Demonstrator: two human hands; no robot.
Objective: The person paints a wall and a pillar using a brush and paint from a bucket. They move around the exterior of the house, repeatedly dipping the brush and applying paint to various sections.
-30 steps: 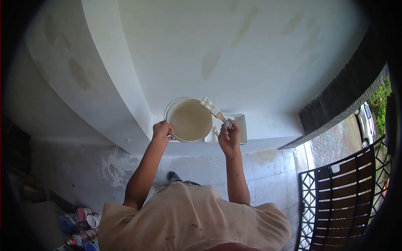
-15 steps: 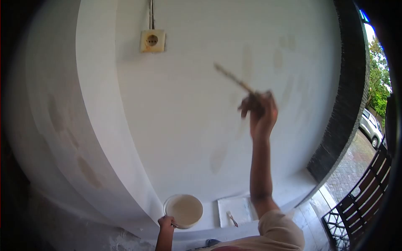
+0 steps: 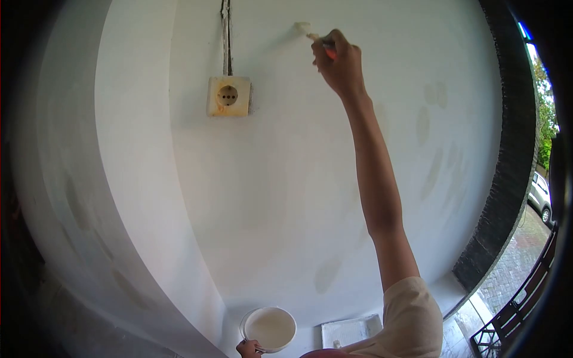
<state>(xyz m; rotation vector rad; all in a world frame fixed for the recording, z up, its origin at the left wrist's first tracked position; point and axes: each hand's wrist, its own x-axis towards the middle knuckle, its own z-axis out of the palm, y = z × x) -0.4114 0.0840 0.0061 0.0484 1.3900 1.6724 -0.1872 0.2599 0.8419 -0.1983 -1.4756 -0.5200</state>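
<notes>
My right hand point(image 3: 345, 62) is raised high with its fingers closed round a paintbrush point(image 3: 304, 27). The pale bristles point up and left at the white wall point(image 3: 280, 173); they look to be against it, though contact is hard to confirm. Low in the view, my left hand point(image 3: 248, 348) grips the edge of a round white bucket point(image 3: 293, 338). Off-white paint point(image 3: 270, 327) shows inside it. A stained wall socket point(image 3: 228, 96) sits left of and below the brush, with a cable running up from it.
A white tray point(image 3: 361, 323) lies at the wall's foot, partly behind my sleeve. Left stands a projecting white column point(image 3: 140, 161). Dark stone trim point(image 3: 498, 197) edges the wall at right, with a metal gate point(image 3: 507, 316) and a parked car point(image 3: 540, 198) beyond. Greyish patches mark the wall.
My right hand has swung up and left with the paintbrush, bringing its bristles high on the wall. My view has tilted upward, so the socket and bucket appear lower. My left hand still holds the bucket.
</notes>
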